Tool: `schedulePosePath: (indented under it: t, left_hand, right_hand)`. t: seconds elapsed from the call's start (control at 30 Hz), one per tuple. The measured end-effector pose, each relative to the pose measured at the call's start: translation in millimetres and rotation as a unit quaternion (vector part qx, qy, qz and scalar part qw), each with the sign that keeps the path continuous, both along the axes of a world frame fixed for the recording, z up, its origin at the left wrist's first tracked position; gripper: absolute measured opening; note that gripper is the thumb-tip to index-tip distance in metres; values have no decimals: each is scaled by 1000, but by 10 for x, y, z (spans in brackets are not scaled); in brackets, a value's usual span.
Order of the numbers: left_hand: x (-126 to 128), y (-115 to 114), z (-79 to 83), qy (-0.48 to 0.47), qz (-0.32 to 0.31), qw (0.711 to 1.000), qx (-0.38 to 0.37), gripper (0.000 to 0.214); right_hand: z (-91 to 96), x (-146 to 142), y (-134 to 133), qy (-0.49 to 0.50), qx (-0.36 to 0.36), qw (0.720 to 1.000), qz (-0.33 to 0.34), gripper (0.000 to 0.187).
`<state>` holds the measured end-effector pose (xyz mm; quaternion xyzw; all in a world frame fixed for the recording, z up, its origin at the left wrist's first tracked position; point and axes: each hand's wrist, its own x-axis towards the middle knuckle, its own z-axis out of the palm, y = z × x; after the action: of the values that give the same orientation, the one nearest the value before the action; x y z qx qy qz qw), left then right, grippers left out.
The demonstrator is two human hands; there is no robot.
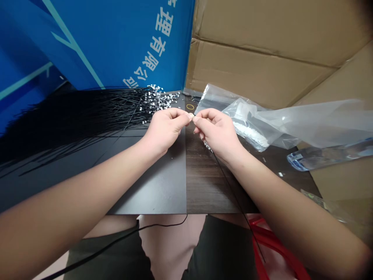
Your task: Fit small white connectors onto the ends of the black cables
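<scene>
My left hand (pixel 164 130) and my right hand (pixel 220 130) meet fingertip to fingertip above the dark table, both closed in a pinch. From beneath my right hand a thin black wire (pixel 230 186) runs down over the table's front edge; its upper end is hidden by the fingers. What my left fingers pinch is too small and covered to name. Left of my hands lies a thick bundle of black wires (pixel 96 111), with small white connectors (pixel 157 97) at their near-centre ends. Below my right hand, small white pieces (pixel 208 146) lie partly hidden.
Clear plastic bags (pixel 279 120), one holding white pieces (pixel 250 134), lie at right. A yellow ring (pixel 190 106) rests behind my fingers. A blue panel (pixel 116 39) and cardboard (pixel 262 70) wall the back. A red bag (pixel 279 249) hangs below the front edge.
</scene>
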<state>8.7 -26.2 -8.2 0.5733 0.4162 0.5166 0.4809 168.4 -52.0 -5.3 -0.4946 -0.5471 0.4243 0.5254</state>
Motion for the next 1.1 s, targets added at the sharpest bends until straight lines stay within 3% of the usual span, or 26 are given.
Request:
schedulePosePath:
  t: [0.23,0.5,0.67,0.83,1.1]
  left_hand:
    - [27,-3,20,-55,3,998,-38,14]
    - [-45,54,22,-23,-21,999,-9,20]
    - [-110,104,35,23,-63,998,-4,38]
    - [-143,91,67,80,-89,992,38,44]
    - [-103,79,25,46,-102,994,-2,38]
  right_hand:
    - [50,-11,-20,-14,-19,1000,3,15]
    - [-11,24,9,-12,-11,999,34,24]
    - [-5,177,99,-100,111,989,14,21]
    - [13,243,111,-260,231,937,10,12]
    - [-13,230,123,-285,252,924,-40,11]
